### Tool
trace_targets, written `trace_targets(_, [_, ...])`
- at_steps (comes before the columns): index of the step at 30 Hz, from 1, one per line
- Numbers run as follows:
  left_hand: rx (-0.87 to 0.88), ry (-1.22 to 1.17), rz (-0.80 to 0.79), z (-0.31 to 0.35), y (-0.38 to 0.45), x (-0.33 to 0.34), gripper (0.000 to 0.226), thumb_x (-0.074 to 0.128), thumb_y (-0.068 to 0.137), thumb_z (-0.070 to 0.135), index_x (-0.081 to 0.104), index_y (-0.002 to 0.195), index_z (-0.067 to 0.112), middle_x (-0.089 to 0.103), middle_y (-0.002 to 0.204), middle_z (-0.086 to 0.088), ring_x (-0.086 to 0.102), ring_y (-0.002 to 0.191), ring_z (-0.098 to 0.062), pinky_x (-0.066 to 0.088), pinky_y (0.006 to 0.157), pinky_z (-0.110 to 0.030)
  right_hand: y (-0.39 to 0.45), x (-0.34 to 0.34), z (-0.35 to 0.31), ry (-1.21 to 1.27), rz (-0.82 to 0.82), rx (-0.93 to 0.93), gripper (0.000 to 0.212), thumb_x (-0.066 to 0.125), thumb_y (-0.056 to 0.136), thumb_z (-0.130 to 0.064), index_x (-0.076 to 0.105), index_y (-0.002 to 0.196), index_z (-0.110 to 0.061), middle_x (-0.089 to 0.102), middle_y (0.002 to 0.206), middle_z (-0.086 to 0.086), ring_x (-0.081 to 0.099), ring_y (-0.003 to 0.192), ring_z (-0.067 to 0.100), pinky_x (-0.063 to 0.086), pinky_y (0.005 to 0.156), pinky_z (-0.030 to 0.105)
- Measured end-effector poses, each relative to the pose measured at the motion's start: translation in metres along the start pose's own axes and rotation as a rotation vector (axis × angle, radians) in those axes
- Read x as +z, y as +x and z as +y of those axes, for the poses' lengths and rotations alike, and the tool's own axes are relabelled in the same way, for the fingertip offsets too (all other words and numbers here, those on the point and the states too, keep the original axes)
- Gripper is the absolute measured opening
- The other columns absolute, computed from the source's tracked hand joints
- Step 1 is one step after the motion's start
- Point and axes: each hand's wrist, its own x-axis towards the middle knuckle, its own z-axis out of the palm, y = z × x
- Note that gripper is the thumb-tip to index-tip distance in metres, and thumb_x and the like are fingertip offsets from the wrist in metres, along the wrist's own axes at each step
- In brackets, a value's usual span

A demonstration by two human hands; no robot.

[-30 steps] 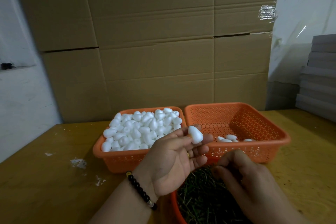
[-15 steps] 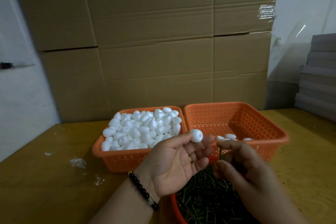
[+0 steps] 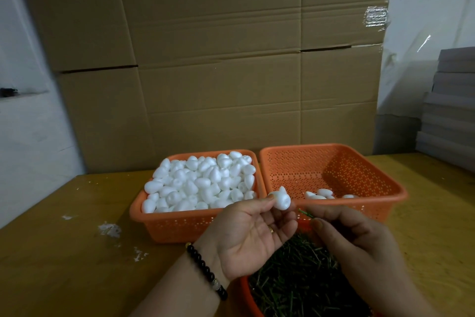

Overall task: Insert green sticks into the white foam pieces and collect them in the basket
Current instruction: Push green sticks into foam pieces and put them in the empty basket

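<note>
Since half a second ago the right hand (image 3: 359, 237), pinching a green stick (image 3: 305, 213), has tilted its tip toward the foam piece (image 3: 282, 200) pinched by the left hand (image 3: 246, 234) just before the collecting basket (image 3: 401, 189); insertion appears imminent.

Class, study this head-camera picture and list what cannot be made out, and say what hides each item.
1. The green stick: mostly hidden by the right hand pinching it.
2. The container of sticks: cut off by the bottom edge and covered by both hands.
3. Finished pieces in the right basket: partly hidden behind its near wall; their sticks are too small to tell.
</note>
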Motion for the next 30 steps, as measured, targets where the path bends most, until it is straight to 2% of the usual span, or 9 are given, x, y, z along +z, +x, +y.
trace_targets(2, [0.005,-0.001,0.021,-0.002,0.0,0.001,0.022,0.058,0.08,0.003,0.065,0.099,-0.004,0.067,0.087,-0.017,0.067,0.073,-0.023,0.059,0.066,-0.032,0.0,-0.001,0.002,-0.036,0.052,0.002,0.023,0.068,0.074,-0.022,0.077,0.093,-0.032,0.073,0.099,-0.013,0.067,0.097,0.002,0.056,0.083,0.031])
trace_targets(4, [0.013,0.006,0.042,-0.004,0.001,0.003,0.015,0.059,0.081,0.003,0.068,0.091,-0.004,0.067,0.083,-0.017,0.068,0.071,-0.023,0.06,0.067,-0.032,-0.001,0.0,0.002,-0.07,0.095,-0.006,0.023,0.068,0.07,-0.03,0.077,0.091,-0.028,0.074,0.096,-0.013,0.068,0.093,0.003,0.058,0.081,0.039])
trace_targets(7, [0.022,0.02,0.055,-0.007,0.002,0.004,0.014,0.061,0.081,0.003,0.074,0.08,-0.003,0.067,0.084,-0.018,0.07,0.071,-0.024,0.06,0.068,-0.033,-0.001,0.0,0.001,-0.124,0.138,-0.038,0.025,0.068,0.068,-0.036,0.076,0.089,-0.026,0.074,0.093,-0.015,0.07,0.087,0.003,0.059,0.076,0.04])
trace_targets(11, [0.026,0.021,0.054,-0.01,0.001,0.004,0.013,0.065,0.074,0.002,0.075,0.079,-0.002,0.068,0.086,-0.018,0.071,0.073,-0.025,0.06,0.068,-0.035,0.0,-0.001,0.006,-0.238,0.168,-0.127,0.016,0.07,0.069,-0.029,0.074,0.085,-0.026,0.072,0.092,-0.02,0.067,0.092,-0.003,0.057,0.078,0.028])
trace_targets(15, [0.019,0.024,0.056,-0.012,0.001,0.006,0.013,0.066,0.072,0.002,0.076,0.079,-0.002,0.069,0.087,-0.018,0.07,0.072,-0.023,0.06,0.067,-0.034,0.0,0.0,0.013,-0.359,0.179,-0.216,0.014,0.076,0.069,-0.019,0.074,0.082,-0.021,0.072,0.091,-0.016,0.064,0.09,-0.009,0.045,0.08,0.004])
trace_targets(20, [0.02,0.066,0.066,-0.015,0.0,0.007,0.015,0.065,0.072,0.002,0.074,0.083,-0.003,0.068,0.086,-0.018,0.07,0.073,-0.022,0.059,0.066,-0.034,0.0,0.0,0.014,-0.414,0.195,-0.246,0.012,0.074,0.068,-0.021,0.075,0.08,-0.018,0.071,0.091,-0.014,0.064,0.09,-0.008,0.047,0.08,0.006])
trace_targets(25, [0.014,0.098,0.063,-0.017,0.001,0.007,0.024,0.063,0.076,0.002,0.065,0.099,-0.004,0.07,0.088,-0.017,0.071,0.075,-0.021,0.058,0.065,-0.032,0.0,-0.001,0.016,-0.459,0.21,-0.247,0.019,0.083,0.065,-0.004,0.075,0.078,-0.014,0.072,0.086,-0.01,0.065,0.086,-0.005,0.047,0.075,0.004])
trace_targets(30, [0.024,0.107,0.055,-0.019,0.0,0.007,0.018,0.063,0.076,0.002,0.067,0.093,-0.002,0.07,0.09,-0.016,0.07,0.079,-0.021,0.058,0.068,-0.032,-0.001,0.0,0.011,-0.475,0.202,-0.253,0.016,0.083,0.066,-0.01,0.074,0.076,-0.018,0.069,0.082,-0.017,0.062,0.083,-0.013,0.042,0.071,-0.002])
